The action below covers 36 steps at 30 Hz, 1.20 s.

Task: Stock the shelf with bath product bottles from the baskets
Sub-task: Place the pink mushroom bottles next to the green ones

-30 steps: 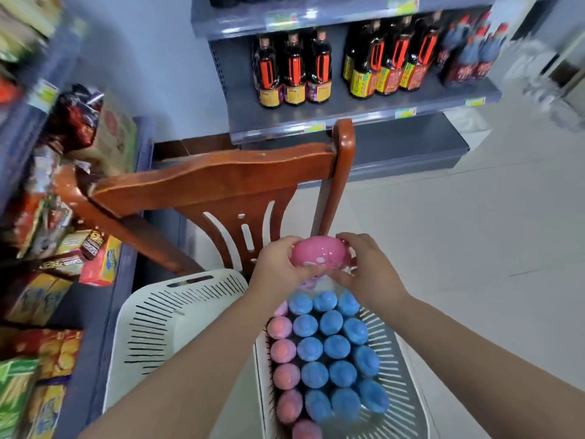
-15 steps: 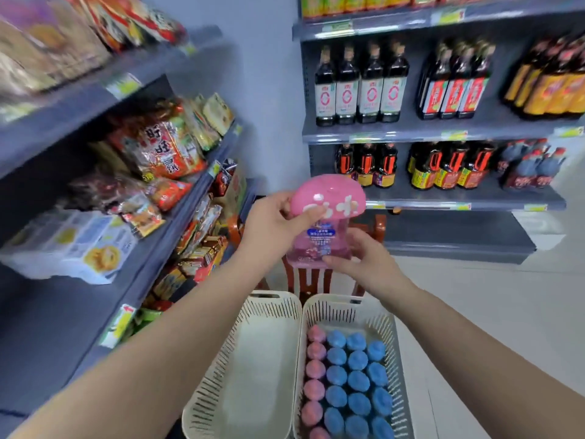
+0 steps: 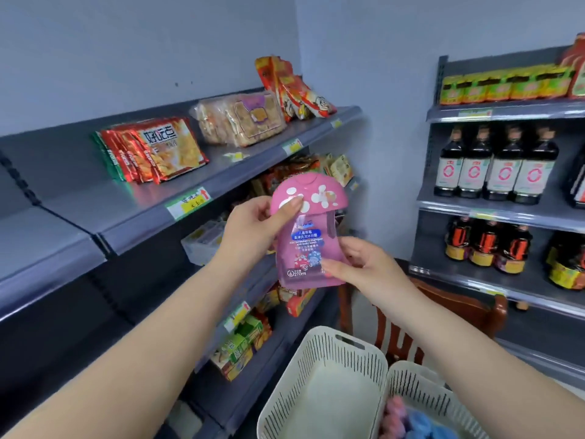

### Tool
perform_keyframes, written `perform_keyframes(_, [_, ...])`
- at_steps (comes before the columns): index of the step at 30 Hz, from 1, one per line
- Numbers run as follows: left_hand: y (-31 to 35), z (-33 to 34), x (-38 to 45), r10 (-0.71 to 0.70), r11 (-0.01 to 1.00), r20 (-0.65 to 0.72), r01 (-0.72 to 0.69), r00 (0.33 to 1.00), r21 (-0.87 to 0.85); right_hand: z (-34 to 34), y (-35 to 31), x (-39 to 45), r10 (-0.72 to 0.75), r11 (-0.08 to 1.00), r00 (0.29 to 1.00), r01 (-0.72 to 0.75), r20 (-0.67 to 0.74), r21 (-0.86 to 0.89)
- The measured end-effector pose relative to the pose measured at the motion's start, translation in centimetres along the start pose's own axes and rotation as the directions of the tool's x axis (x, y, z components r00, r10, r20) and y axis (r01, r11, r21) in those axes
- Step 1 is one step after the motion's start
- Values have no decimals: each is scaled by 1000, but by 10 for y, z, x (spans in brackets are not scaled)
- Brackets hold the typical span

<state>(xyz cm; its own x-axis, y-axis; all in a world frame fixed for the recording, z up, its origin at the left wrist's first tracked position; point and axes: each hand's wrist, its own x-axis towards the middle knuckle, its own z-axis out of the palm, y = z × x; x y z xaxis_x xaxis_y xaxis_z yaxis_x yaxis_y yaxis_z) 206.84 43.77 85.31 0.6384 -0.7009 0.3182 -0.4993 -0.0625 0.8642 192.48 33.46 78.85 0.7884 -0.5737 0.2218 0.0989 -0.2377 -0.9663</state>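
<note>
I hold a pink bath bottle (image 3: 305, 245) with a mushroom-shaped spotted cap upright in front of me, level with the second shelf. My left hand (image 3: 253, 231) grips it at the cap and neck, thumb across the cap. My right hand (image 3: 364, 267) pinches its lower right corner. Below, an empty white basket (image 3: 319, 359) stands beside a second white basket (image 3: 421, 394) that holds pink and blue capped bottles (image 3: 408, 419). The grey top shelf (image 3: 126, 198) on the left has bare space near me.
Snack packets (image 3: 158, 150) and a biscuit pack (image 3: 243, 118) lie on the left top shelf, with more snacks on the shelves below. Dark sauce bottles (image 3: 493, 169) fill the right shelving. A wooden chair (image 3: 443, 312) stands behind the baskets.
Both hands lifted the pink bottle out of the right basket and up to shelf height. My view swung up and to the left toward the snack shelves.
</note>
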Motion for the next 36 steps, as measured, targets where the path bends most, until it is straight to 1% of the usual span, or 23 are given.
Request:
perform_keyframes(4, [2,-54,-12,-66,997,-68,63,995,-48,45,-20,19,-51,998,997,49,62,32])
perform_keyframes(10, [5,-141,-37,-92,995,-185,83,978,-58,119,-56,38,-104,994,970,95,219,51])
perform_keyframes(15, [5,-214,-67,-102,994,-307,86,946,-65,191,-87,46,-153,988,928,131,341,87])
perform_keyframes(20, [2,-287,-100,-77,996,-406,87,911,7,268,-110,48,-196,978,885,145,422,148])
perform_keyframes(28, [-14,-390,-162,-90,989,-581,142,809,46,392,-141,38,-236,970,787,224,569,93])
perform_keyframes(36, [-35,-465,-210,-83,978,-707,192,702,76,490,-165,21,-263,956,710,284,653,76])
